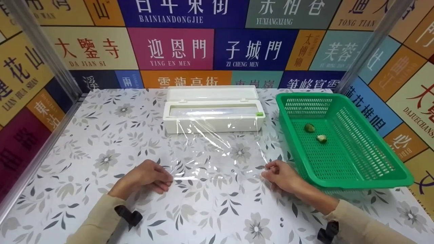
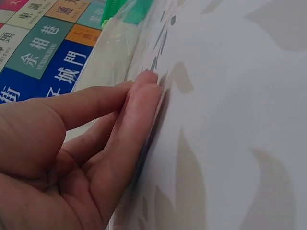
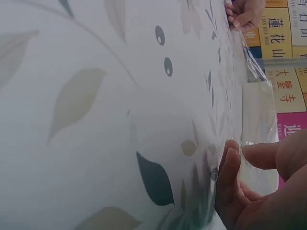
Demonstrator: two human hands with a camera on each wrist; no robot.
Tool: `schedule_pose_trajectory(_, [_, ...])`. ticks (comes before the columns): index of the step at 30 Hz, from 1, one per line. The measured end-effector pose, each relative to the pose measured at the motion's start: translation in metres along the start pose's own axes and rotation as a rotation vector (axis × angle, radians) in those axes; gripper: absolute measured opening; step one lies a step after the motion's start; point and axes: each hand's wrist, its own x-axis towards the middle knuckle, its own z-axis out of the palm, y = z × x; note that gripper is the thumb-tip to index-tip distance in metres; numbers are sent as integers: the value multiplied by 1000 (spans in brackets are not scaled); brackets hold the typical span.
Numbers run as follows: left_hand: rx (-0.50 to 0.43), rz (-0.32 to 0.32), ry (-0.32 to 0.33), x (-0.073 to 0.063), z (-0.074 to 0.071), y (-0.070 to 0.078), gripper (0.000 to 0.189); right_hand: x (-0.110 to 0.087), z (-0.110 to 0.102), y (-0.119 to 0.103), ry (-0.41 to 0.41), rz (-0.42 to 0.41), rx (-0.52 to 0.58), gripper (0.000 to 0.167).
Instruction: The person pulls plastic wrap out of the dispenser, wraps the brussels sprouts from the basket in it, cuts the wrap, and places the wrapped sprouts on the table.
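Note:
A sheet of clear plastic wrap [image 1: 217, 154] stretches toward me from a white wrap dispenser box [image 1: 213, 125] whose lid is raised. Inside the box lies the shiny roll [image 1: 210, 112]. My left hand [image 1: 151, 176] pinches the sheet's near left corner between thumb and fingers, low over the table. At the near right corner, my right hand [image 1: 281, 174] pinches the wrap the same way. Creases and bright reflections run across the film. In the left wrist view the left hand's thumb [image 2: 96, 103] meets the fingertips, and the right wrist view shows the right thumb [image 3: 259, 155] against the fingers.
A green plastic basket [image 1: 346, 183] stands at the right, close to my right hand, with two small brownish-green pieces [image 1: 309, 127] inside. A small green slider [image 1: 259, 114] sits on the box's right end. Behind the floral tablecloth [image 1: 112, 145] rises a sign-covered wall [image 1: 171, 49].

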Motion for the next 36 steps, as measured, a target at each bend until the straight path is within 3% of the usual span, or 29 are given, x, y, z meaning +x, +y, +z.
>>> schedule_pose_trajectory(5, [-6, 10, -38, 3, -5, -2, 24, -10, -2, -11, 7, -50, -102, 63])
schedule_pose_trajectory(10, [-4, 19, -51, 4, -9, -3, 26, -26, -12, -44, -25, -97, -202, 73])
schedule_pose_trajectory(16, [1, 21, -68, 3, -10, -4, 26, -38, -57, -91, -103, -246, -268, 56])
schedule_pose_trajectory(19, [4, 16, -74, 5, -10, -4, 25, -33, -85, -102, -102, -264, -240, 47])
schedule_pose_trajectory(26, [6, 24, -104, 11, -9, -5, 24, -13, -145, -101, 15, -201, -124, 47])
schedule_pose_trajectory(32, [-2, 10, -96, 8, -11, -7, 25, 11, -182, -93, 140, -194, -42, 38])
schedule_pose_trajectory(36, [5, 13, -99, 9, -11, -6, 26, 29, -213, -82, 137, -244, 1, 36])
